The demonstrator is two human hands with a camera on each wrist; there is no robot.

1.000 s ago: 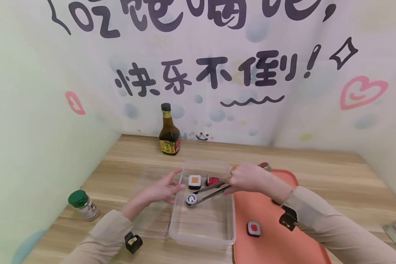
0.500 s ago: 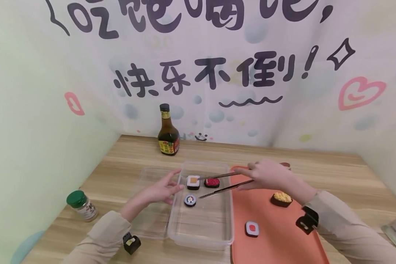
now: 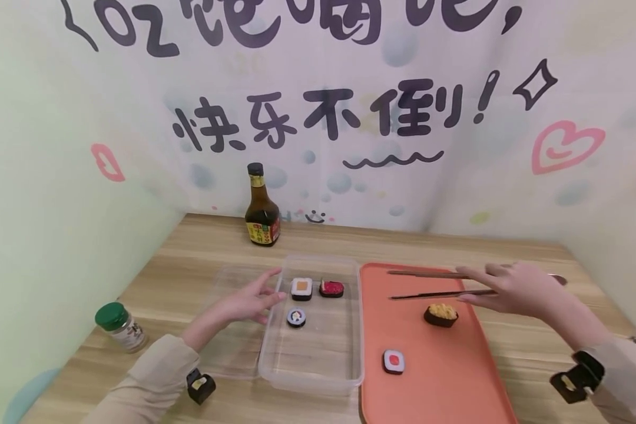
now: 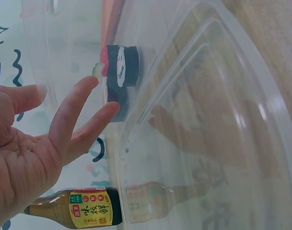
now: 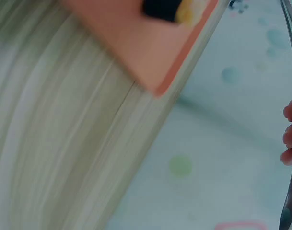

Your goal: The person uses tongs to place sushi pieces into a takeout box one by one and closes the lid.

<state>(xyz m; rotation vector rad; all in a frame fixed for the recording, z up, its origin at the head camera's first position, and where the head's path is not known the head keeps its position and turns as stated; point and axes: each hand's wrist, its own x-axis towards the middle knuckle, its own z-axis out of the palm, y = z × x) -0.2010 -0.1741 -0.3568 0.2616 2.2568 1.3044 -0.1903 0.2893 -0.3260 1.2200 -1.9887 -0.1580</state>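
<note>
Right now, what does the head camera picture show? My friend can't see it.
A person's right hand holds long metal tongs, open and empty, above the orange plastic tray near a yellow-topped sushi piece. The left hand rests open against a clear plastic box holding three sushi pieces.

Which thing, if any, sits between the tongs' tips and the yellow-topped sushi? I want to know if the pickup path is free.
Nothing visible does. The right hand holds the tongs above the orange tray, arms apart, tips just up and left of the yellow-topped sushi. The red-centred roll lies nearer the camera, off that path.
</note>
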